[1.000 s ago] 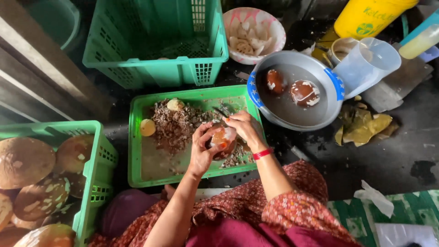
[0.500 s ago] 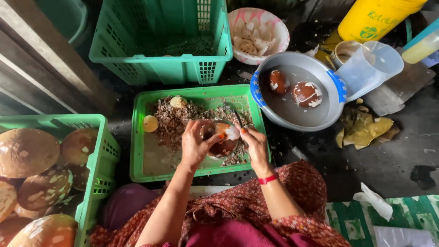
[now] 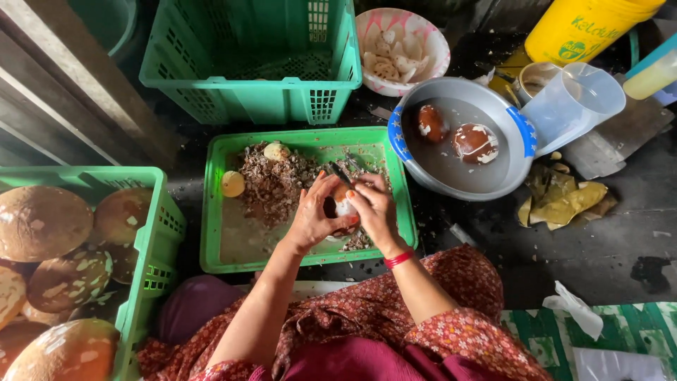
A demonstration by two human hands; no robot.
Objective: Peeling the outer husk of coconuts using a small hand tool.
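Observation:
Both my hands meet over the shallow green tray [image 3: 218, 233]. My left hand [image 3: 309, 217] cups a small round coconut piece [image 3: 343, 209], brown with white flesh showing. My right hand [image 3: 375, 208], with a red bracelet at the wrist, presses against the piece and grips a small dark knife [image 3: 340, 173] whose blade sticks up between the hands. Under them the tray holds a heap of brown peelings [image 3: 271, 185] and two pale round pieces [image 3: 233, 183].
A grey basin [image 3: 451, 185] of water with two peeled brown pieces sits right of the tray, beside a clear jug [image 3: 572, 104]. At the left stands a green crate [image 3: 151, 233] of large brown coconuts. Behind are a green basket [image 3: 247, 99], a bowl of white pieces [image 3: 402, 49] and a yellow container [image 3: 585, 28].
My hands have turned the coconut piece and closed in around it, the right hand sliding from above it to its right side. The view has shifted slightly.

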